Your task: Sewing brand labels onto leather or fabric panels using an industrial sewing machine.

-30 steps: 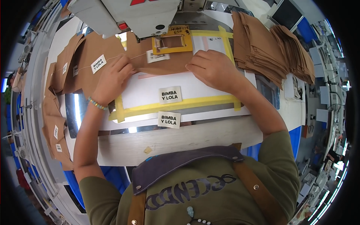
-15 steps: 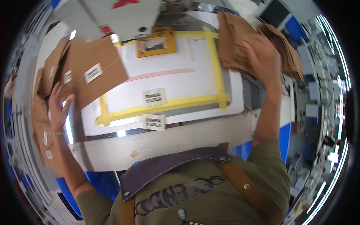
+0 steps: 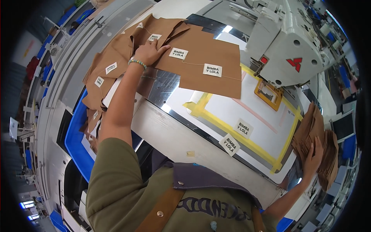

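Left hand (image 3: 150, 52): grip wide, thumb and fingers spread over labelled brown pieces (image 3: 224, 48), far left!
Right hand (image 3: 314, 154): at the brown stack (image 3: 307, 131), right; can't tell whether that grip pinches!
Yellow frame (image 3: 266, 101): sits close by the machine head (image 3: 288, 48).
Loose labels (image 3: 229, 144): two, nearer than the frame.

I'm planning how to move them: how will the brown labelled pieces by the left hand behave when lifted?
The brown labelled pieces likely flop, since they crease and overlap by the left hand. They're probably light, looking like thin sheets. Lifting one may tug another, as a thread runs between white labels.
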`<state>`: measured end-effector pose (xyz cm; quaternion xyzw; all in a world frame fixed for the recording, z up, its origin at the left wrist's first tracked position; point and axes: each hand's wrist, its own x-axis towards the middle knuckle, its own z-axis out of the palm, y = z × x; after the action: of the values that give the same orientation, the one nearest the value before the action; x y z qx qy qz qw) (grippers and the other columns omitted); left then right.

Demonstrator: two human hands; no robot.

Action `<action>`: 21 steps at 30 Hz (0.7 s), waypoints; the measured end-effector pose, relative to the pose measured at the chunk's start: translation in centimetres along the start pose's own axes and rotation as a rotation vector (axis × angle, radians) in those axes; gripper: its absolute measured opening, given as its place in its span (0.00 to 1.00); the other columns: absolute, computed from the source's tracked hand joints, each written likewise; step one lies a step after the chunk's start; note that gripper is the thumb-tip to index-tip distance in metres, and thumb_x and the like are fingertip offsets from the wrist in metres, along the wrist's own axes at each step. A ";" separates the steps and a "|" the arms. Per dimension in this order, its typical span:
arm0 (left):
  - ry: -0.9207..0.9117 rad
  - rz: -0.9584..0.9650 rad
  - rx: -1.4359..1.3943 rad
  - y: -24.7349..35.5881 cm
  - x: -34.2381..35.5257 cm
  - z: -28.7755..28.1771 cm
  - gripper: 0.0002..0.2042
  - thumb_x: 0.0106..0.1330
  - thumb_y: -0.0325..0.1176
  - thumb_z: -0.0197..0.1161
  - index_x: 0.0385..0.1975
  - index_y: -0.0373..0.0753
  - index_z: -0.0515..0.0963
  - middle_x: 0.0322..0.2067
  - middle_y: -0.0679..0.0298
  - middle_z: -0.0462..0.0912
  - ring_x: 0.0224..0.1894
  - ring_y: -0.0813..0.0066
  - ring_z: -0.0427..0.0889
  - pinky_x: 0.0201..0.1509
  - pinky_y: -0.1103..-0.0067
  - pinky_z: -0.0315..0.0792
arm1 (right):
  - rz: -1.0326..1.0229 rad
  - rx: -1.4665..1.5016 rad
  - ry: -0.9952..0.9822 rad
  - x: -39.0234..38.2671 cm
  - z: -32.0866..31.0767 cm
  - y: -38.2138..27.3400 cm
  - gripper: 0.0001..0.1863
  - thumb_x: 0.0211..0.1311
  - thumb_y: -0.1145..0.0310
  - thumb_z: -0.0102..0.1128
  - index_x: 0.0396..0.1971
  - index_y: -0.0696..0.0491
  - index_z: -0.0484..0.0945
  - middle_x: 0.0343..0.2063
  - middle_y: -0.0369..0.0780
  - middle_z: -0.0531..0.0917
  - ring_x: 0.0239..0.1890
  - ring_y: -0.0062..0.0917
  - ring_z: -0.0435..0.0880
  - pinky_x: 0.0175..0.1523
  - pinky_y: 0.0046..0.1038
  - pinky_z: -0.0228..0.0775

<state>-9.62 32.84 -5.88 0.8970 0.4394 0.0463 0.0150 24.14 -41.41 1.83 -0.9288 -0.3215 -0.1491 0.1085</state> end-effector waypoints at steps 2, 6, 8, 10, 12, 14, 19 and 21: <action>0.003 0.012 0.049 2.1 -3.9 -4.2 0.48 0.72 0.81 0.43 0.67 0.40 0.82 0.58 0.38 0.86 0.56 0.39 0.89 0.60 0.56 0.84 | 0.020 0.003 0.025 -0.5 -0.3 0.4 0.21 0.87 0.62 0.52 0.70 0.56 0.79 0.70 0.45 0.81 0.74 0.42 0.75 0.78 0.40 0.64; -0.159 -0.131 0.197 -1.2 -7.1 -6.5 0.51 0.73 0.81 0.40 0.38 0.30 0.92 0.36 0.41 0.92 0.50 0.42 0.91 0.59 0.57 0.82 | -0.029 0.004 0.028 0.2 0.1 0.1 0.22 0.88 0.62 0.51 0.71 0.56 0.79 0.70 0.46 0.81 0.74 0.42 0.76 0.78 0.39 0.63; -0.160 -0.123 0.268 -2.2 -7.0 -6.9 0.50 0.75 0.79 0.41 0.41 0.30 0.91 0.39 0.41 0.92 0.49 0.44 0.91 0.56 0.57 0.82 | -0.024 -0.005 0.022 0.1 0.1 0.0 0.23 0.88 0.62 0.50 0.71 0.56 0.78 0.71 0.46 0.80 0.74 0.42 0.76 0.79 0.39 0.62; -0.028 -0.090 0.297 -3.0 -6.3 -6.0 0.43 0.78 0.73 0.48 0.41 0.31 0.92 0.39 0.43 0.92 0.48 0.45 0.91 0.55 0.57 0.82 | -0.017 -0.015 0.021 -0.1 0.1 -0.2 0.23 0.88 0.62 0.50 0.72 0.56 0.78 0.71 0.46 0.79 0.74 0.42 0.75 0.79 0.39 0.62; 0.071 -0.058 0.399 -1.8 -6.1 -6.0 0.35 0.79 0.65 0.55 0.46 0.33 0.91 0.43 0.47 0.92 0.49 0.48 0.91 0.55 0.59 0.83 | -0.001 -0.019 0.000 -0.2 0.2 -0.1 0.23 0.89 0.60 0.49 0.73 0.54 0.77 0.73 0.44 0.77 0.76 0.42 0.73 0.80 0.40 0.61; 0.121 -0.052 0.404 0.3 -5.5 -5.2 0.28 0.78 0.61 0.59 0.50 0.38 0.89 0.49 0.55 0.91 0.53 0.51 0.90 0.54 0.59 0.84 | -0.006 -0.026 -0.001 -0.2 0.4 0.1 0.23 0.89 0.60 0.48 0.73 0.53 0.77 0.73 0.44 0.77 0.76 0.42 0.72 0.80 0.40 0.61; 0.364 0.173 0.038 1.7 -3.2 -1.6 0.38 0.77 0.69 0.53 0.73 0.44 0.76 0.71 0.45 0.77 0.75 0.43 0.71 0.71 0.42 0.70 | -0.052 -0.017 0.008 -0.2 0.6 0.5 0.23 0.89 0.60 0.47 0.73 0.53 0.77 0.73 0.44 0.77 0.76 0.42 0.72 0.80 0.41 0.61; 0.248 0.038 -0.009 2.1 -3.0 -0.5 0.41 0.76 0.72 0.50 0.75 0.44 0.74 0.73 0.45 0.75 0.78 0.39 0.66 0.72 0.39 0.66 | -0.036 -0.015 0.005 -0.5 0.6 0.8 0.23 0.89 0.60 0.47 0.74 0.53 0.76 0.73 0.44 0.77 0.76 0.42 0.72 0.80 0.41 0.61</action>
<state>-9.79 29.18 -5.43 0.8924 0.4206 0.1591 -0.0366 24.44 -42.15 0.99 -0.9233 -0.3367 -0.1559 0.0995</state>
